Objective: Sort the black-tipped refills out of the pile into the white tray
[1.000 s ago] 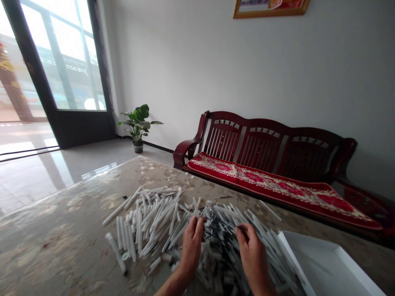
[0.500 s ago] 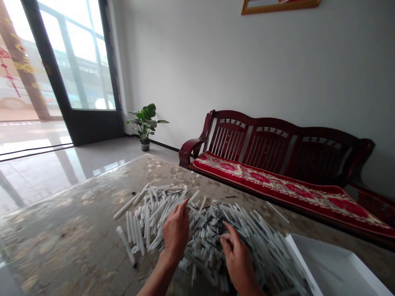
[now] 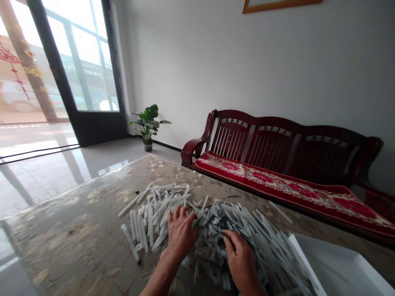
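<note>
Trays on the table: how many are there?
1: a white tray, bottom right, beside the pile of white tubes; it runs out of frame, and others could be out of view.

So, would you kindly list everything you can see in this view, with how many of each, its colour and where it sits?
thin plastic tubes: many, white, heaped on the table under both hands
thin black pieces: many, black, mixed into the heap's right part
shallow rectangular tray: one, white, lower right, beside the heap
patterned tabletop: one, beige with gold florals, beneath the heap
slatted wooden bench: one, dark red, along the right wall
floral seat cushion: one, red and cream, on the bench
potted leafy plant: one, green, on the floor by the door
glass door: one, dark-framed, far left
gold-framed picture: one, gold frame, cut off at the top of the wall
left hand: one, fingers spread on the tubes
right hand: one, on the tubes, right of the left hand
</note>
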`<state>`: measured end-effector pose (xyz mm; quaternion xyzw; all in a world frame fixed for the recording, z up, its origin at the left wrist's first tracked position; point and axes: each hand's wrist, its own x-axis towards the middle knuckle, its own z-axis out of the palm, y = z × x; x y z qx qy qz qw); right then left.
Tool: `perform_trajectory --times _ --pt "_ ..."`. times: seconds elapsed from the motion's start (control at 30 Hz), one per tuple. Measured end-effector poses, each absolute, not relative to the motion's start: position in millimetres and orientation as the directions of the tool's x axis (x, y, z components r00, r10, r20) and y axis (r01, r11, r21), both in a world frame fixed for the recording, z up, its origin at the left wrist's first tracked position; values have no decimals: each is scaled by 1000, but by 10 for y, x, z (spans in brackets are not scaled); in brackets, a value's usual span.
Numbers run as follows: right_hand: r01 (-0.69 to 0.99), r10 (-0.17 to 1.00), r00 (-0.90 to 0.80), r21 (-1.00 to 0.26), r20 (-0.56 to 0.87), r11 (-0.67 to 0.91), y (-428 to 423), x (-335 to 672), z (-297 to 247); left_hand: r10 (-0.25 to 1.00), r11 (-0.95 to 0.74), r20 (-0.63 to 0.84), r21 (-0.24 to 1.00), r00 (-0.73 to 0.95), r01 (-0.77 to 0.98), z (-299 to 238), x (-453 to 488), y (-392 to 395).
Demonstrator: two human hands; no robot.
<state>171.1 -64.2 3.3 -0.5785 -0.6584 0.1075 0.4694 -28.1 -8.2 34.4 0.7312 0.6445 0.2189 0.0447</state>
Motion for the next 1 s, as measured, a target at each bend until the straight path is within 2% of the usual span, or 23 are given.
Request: perform_trajectory --times 0.2,0.37,0.53,0.63,0.77,0.9,1.0 --pt "710 855 71 -628 513 318 -639 1719 -21 956 -123 293 325 24 938 222 -436 35" --pt "730 857 63 -609 511 309 -650 1719 -11 960 -88 278 424 -38 901 270 -557 82" --pt "730 875 -52 -579 482 363 -754 1591 167 936 -178 352 495 -9 851 377 -626 70" --pt "802 909 -166 -484 382 350 -862 1443 289 923 -201 385 545 -30 814 392 -677 83" --pt "909 932 -212 -292 293 298 -963 1274 291 910 -255 413 615 -29 746 397 -692 98" --pt "946 936 -196 -194 292 259 -971 1224 206 911 -354 407 684 69 638 415 -579 68" --pt "954 927 -161 -185 339 234 -938 1279 196 903 -421 383 703 193 572 456 -447 1"
